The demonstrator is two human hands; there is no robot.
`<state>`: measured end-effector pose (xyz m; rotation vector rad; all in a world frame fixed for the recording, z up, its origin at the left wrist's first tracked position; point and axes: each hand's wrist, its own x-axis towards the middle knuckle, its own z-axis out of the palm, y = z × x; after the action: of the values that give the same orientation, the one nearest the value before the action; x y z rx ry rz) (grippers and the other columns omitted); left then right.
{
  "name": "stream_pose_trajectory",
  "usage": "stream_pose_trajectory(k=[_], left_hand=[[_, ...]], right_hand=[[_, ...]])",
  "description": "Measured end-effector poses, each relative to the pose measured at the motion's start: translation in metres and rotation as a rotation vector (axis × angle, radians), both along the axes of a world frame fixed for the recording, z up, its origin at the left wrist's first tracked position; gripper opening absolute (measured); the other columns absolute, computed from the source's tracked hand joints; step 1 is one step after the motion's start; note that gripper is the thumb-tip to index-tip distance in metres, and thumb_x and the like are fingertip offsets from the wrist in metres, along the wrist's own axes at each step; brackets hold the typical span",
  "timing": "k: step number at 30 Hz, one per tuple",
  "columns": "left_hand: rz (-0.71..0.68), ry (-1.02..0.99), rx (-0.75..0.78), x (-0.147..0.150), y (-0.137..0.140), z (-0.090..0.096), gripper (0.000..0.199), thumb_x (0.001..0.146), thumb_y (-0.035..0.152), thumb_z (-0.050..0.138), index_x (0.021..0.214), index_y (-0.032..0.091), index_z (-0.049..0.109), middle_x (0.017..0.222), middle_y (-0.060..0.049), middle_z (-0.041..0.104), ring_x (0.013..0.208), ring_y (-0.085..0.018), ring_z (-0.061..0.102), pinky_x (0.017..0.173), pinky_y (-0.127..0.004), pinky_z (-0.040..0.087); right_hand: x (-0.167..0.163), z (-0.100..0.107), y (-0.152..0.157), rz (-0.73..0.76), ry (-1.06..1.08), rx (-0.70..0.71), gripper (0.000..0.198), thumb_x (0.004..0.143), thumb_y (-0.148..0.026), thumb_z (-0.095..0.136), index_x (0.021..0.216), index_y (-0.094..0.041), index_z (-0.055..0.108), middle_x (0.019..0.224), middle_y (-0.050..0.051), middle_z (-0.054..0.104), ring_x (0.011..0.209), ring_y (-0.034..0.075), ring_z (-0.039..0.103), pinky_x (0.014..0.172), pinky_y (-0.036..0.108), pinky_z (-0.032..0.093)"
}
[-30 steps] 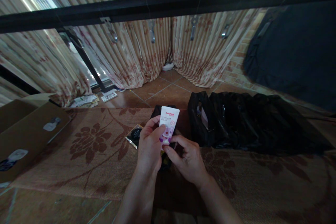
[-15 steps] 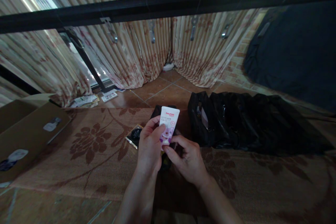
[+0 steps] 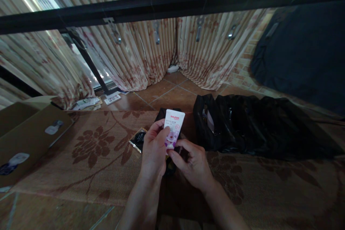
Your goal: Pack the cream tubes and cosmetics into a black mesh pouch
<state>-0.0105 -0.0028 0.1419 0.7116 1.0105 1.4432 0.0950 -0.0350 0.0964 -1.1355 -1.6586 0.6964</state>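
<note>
A white squeeze tube (image 3: 174,129) with red lettering and a purple cartoon face is held up in front of me, its wide flat end at the top. My left hand (image 3: 155,147) is closed around its left side, thumb across the front. The thumb and forefinger of my right hand (image 3: 192,163) pinch the tube's narrow lower end; the cap there is mostly hidden by the fingers. Beneath and behind the hands lies a dark item (image 3: 161,114), largely covered. Left of my left hand is a small flat packet (image 3: 139,138) with a black shape and gold edge.
Several black bags (image 3: 234,125) stand in a row to the right on the patterned brown cloth (image 3: 107,172). An open cardboard box (image 3: 35,136) is at the left. Papers (image 3: 86,103) lie by the curtain (image 3: 134,57). A dark bar (image 3: 167,5) with hooks crosses above.
</note>
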Motion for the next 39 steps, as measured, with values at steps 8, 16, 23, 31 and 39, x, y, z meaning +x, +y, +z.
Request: stream_pose_trajectory(k=[8,16,23,31,39], left_hand=[[0.004,0.000,-0.015,0.001,0.000,0.001,0.022,0.068,0.022,0.066,0.088,0.015,0.064,0.077,0.000,0.067,0.058,-0.008,0.053,0.055,-0.020,0.038],[-0.001,0.022,-0.026,0.000,0.001,0.000,0.022,0.069,0.021,0.066,0.091,0.016,0.064,0.078,-0.001,0.068,0.063,-0.010,0.058,0.059,-0.021,0.041],[-0.012,0.140,-0.043,0.001,0.000,0.001,0.029,0.069,0.025,0.067,0.096,0.015,0.063,0.082,-0.001,0.067,0.068,-0.011,0.057,0.062,-0.022,0.043],[-0.055,0.495,0.010,-0.001,0.000,-0.006,0.047,0.062,0.022,0.076,0.107,0.016,0.064,0.085,-0.003,0.068,0.072,-0.015,0.060,0.066,-0.025,0.047],[-0.012,0.610,0.048,-0.004,0.000,-0.006,0.043,0.066,0.021,0.073,0.108,0.017,0.067,0.091,-0.005,0.070,0.078,-0.016,0.061,0.070,-0.026,0.047]], right_hand=[[0.000,-0.001,0.001,-0.011,-0.006,-0.002,0.010,0.084,-0.028,0.065,0.084,-0.018,0.066,0.067,-0.002,0.061,0.057,0.009,0.054,0.056,0.020,0.040],[0.000,-0.002,0.001,-0.012,-0.020,-0.003,0.011,0.085,-0.029,0.064,0.085,-0.018,0.067,0.066,-0.002,0.060,0.057,0.010,0.053,0.056,0.021,0.040],[0.000,-0.001,0.001,0.000,-0.001,0.000,0.011,0.085,-0.029,0.063,0.085,-0.018,0.065,0.065,-0.002,0.059,0.054,0.009,0.051,0.053,0.020,0.039],[0.003,-0.003,0.001,0.014,-0.004,0.014,0.008,0.083,-0.025,0.061,0.085,-0.017,0.063,0.067,-0.001,0.059,0.058,0.011,0.052,0.057,0.022,0.041],[0.003,-0.002,0.000,-0.003,0.007,0.036,0.009,0.082,-0.026,0.063,0.083,-0.017,0.062,0.064,-0.003,0.055,0.056,0.010,0.050,0.055,0.021,0.040]])
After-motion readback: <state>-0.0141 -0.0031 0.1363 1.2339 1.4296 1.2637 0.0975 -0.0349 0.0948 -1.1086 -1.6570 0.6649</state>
